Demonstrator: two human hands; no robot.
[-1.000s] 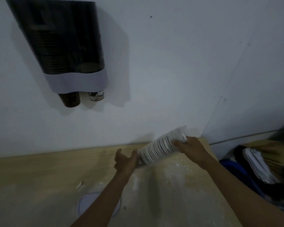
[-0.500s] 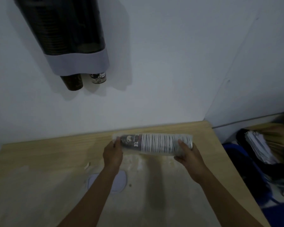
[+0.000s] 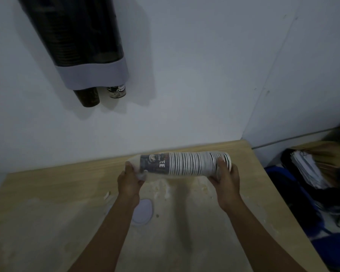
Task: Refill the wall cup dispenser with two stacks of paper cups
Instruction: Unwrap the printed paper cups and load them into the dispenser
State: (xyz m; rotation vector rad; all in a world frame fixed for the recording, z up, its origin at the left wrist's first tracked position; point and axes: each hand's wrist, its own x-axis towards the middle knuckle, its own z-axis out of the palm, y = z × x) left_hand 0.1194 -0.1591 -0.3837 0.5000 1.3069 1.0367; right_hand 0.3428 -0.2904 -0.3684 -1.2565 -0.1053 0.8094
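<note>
A stack of paper cups [image 3: 183,163] in a clear plastic sleeve lies level above the wooden table [image 3: 47,213], held at both ends. My left hand [image 3: 131,180] grips the sleeve's loose end beside the dark printed bottom cup. My right hand [image 3: 226,177] clasps the rim end. The dark twin-tube wall dispenser [image 3: 77,40] with a pale grey base hangs at the upper left. A dark cup [image 3: 87,98] and a printed cup [image 3: 116,91] poke out below it.
A pale round spot [image 3: 142,213] and white smears mark the tabletop. To the right of the table, a dark bag with stacked white papers [image 3: 306,169] and blue fabric [image 3: 294,193] sit on the floor. The white wall corner runs behind the table.
The stack has swung from tilted to level, with the printed bottom cup at the left. Both hands have stayed on its ends, and the view has dropped lower.
</note>
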